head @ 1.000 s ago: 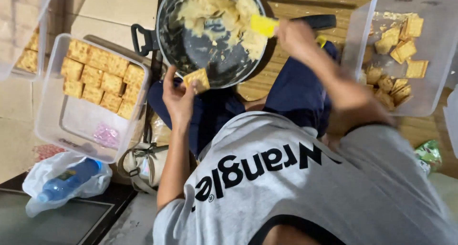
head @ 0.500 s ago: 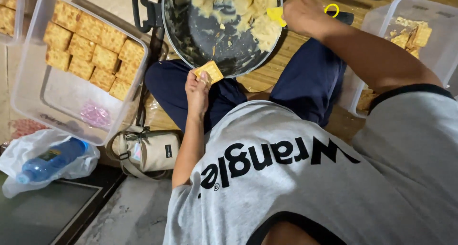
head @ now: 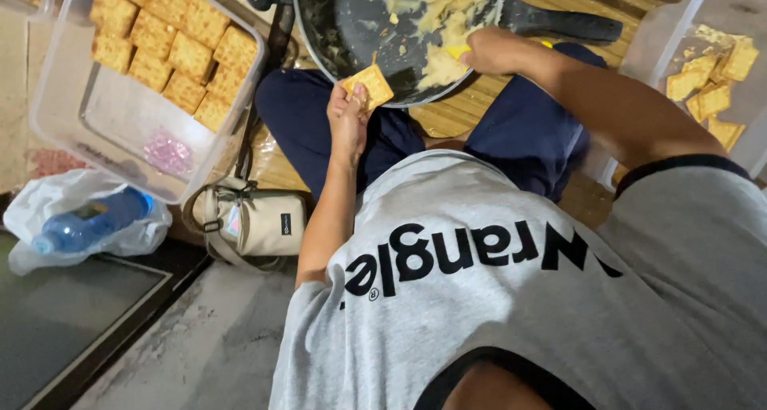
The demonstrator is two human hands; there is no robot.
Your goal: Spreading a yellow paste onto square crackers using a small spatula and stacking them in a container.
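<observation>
A: Where is the cracker [head: 369, 85]?

B: Pinched in the left hand [head: 349, 118], thumb and fingers pressed on its lower edge, held flat just over the near rim of the dark pan [head: 351, 27]. It looks bare on top.

A: And the right hand [head: 497, 51]?

B: It reaches into the pan with fingers curled around something yellow [head: 459, 51], probably a small spreader; only its tip shows, buried in the pale filling [head: 439, 19]. I cannot tell how firm that grip is.

A: What sits around the pan?

B: The pan rests between the person's knees, its handle [head: 559, 23] pointing to the person's right. To the left a clear tub [head: 64, 114] holds rows of crackers [head: 172, 47]. To the right a second tub [head: 663, 51] holds a loose heap of crackers [head: 711, 79]. Nearer the body lie a beige pouch [head: 268, 222] and a blue bottle [head: 92, 222] inside a white plastic bag [head: 144, 234].

A: What could go wrong?

B: My guess is that the cracker snaps. It is thin, gripped at one edge only, so hard pressing from the spreader could crack it or tip it into the pan. Filling might also drop onto the dark trousers [head: 527, 134], since the pan edge sits right above them.
</observation>
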